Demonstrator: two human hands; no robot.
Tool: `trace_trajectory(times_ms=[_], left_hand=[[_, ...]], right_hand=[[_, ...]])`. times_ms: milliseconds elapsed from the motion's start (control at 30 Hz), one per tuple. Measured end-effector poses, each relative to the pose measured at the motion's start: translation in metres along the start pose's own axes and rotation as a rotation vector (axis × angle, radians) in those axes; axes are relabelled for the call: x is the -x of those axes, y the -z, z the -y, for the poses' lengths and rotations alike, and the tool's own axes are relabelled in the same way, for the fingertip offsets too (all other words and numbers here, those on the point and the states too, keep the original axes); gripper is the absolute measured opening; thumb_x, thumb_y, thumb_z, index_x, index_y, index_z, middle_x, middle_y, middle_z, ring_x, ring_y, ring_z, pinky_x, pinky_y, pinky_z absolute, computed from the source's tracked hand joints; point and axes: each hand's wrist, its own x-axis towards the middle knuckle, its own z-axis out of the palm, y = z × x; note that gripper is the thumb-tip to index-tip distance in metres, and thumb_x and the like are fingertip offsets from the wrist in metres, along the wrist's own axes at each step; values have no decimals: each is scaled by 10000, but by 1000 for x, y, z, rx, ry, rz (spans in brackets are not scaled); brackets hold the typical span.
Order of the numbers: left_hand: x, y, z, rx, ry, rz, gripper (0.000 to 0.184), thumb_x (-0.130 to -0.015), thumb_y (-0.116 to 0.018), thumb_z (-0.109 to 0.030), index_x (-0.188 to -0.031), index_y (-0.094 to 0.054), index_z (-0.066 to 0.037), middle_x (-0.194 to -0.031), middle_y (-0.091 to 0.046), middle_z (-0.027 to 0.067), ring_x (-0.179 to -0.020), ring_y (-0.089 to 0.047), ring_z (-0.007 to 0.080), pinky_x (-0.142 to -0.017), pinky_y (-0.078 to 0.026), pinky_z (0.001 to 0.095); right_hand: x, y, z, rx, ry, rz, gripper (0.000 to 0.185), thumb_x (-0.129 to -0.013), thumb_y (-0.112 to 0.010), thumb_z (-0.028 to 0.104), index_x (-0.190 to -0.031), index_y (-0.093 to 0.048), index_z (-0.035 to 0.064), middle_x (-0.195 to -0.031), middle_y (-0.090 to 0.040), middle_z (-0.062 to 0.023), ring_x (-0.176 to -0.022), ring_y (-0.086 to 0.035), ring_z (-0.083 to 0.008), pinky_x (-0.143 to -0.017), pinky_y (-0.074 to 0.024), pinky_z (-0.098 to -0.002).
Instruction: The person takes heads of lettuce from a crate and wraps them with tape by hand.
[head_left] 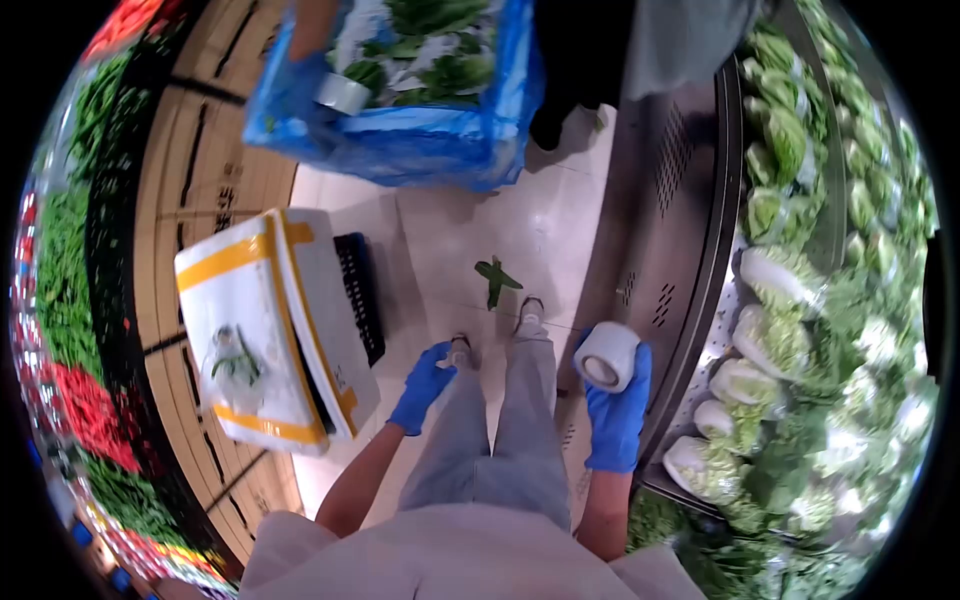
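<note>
My right hand (617, 410), in a blue glove, is closed around a white roll (607, 357) with its round core facing up. It is beside the metal edge of the shelf with cabbages (760, 390). Also gloved in blue, my left hand (427, 383) hangs near my left leg with nothing in it, its fingers partly spread. Left of that hand is a white foam box (235, 330) with yellow tape, and a few green stalks (234, 357) in clear wrap lie on it.
A blue-lined crate (400, 135) with leafy greens stands ahead, with another person's gloved hand (312, 95) at its left side. Green leaves (495, 281) lie on the floor before my feet. Cardboard boxes (190, 250) and vegetable displays line the left.
</note>
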Motion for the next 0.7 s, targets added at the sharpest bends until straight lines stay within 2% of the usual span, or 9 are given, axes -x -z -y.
trace_trajectory(times_ms=[100, 133, 267, 367, 433, 500, 567, 600, 700], left_hand=[[-86, -42, 55, -179, -227, 92, 609, -729, -680, -168, -1276, -417, -120, -1228, -421, 167, -996, -533, 238, -776, -476, 322], [-124, -61, 93, -513, -259, 92, 772, -697, -709, -262, -1348, -309, -149, -1333, -301, 200, -1125, -454, 300, -857, -447, 373], [-250, -115, 155, -917, -102, 212, 942, -631, -739, -388, -1384, -222, -160, -1363, -267, 216, -1214, -372, 340, -940, -375, 464], [-338, -160, 218, -1085, -33, 101, 1092, -552, -765, -451, -1403, -147, -158, -1392, -235, 187, -1272, -279, 357, -977, -291, 552], [-375, -181, 251, -1096, -177, -38, 1129, -521, -763, -489, -1401, -151, -136, -1410, -219, 157, -1288, -238, 357, -988, -249, 579], [-400, -194, 257, -1133, -201, -49, 1087, -519, -779, -425, -1394, -191, -158, -1419, -208, 137, -1279, -251, 363, -963, -302, 565], [-417, -201, 280, -1133, -307, 13, 942, -569, -762, -309, -1365, -276, -177, -1376, -255, 148, -1230, -307, 367, -893, -396, 522], [-422, -203, 291, -1042, -476, -70, 612, -680, -658, -179, -1243, -421, -157, -1227, -401, 161, -1095, -426, 362, -791, -462, 477], [-425, -202, 318, -924, -340, 92, 317, -757, -534, -103, -1071, -493, -107, -1017, -507, 162, -915, -510, 360, -745, -468, 468]], right_hand=[[-24, 54, -54, -67, 26, -24, 451, -889, -477, 345, -1180, -442, 2, -1132, -519, -206, -1041, -516, -361, -905, -426, -490], [-40, 72, -72, -101, 1, 2, 439, -894, -468, 337, -1181, -441, 6, -1133, -517, -210, -1040, -515, -368, -914, -421, -491], [-92, 122, -125, -35, 35, 46, 393, -927, -377, 331, -1154, -446, 19, -1099, -542, -191, -1007, -548, -297, -904, -435, -412], [-127, 156, -150, -87, 109, 87, 392, -921, -381, 325, -1147, -442, 11, -1099, -536, -218, -1004, -543, -328, -899, -435, -427], [-151, 183, -168, -50, 131, 7, 464, -886, -428, 402, -1127, -442, 5, -1098, -530, -241, -991, -546, -345, -875, -448, -429], [-170, 210, -179, 12, 137, 92, 566, -820, -527, 455, -1163, -447, 13, -1099, -510, -232, -1012, -501, -379, -856, -438, -480], [-183, 220, -189, 120, 128, -16, 631, -787, -517, 545, -1105, -441, 5, -1095, -529, -253, -965, -560, -340, -824, -469, -423], [-187, 228, -193, 77, 129, -36, 628, -790, -518, 540, -1106, -440, 3, -1093, -529, -254, -962, -560, -341, -825, -468, -423], [-182, 232, -198, 14, 112, -31, 615, -813, -508, 515, -1132, -431, -5, -1098, -522, -254, -984, -546, -350, -859, -451, -435]])
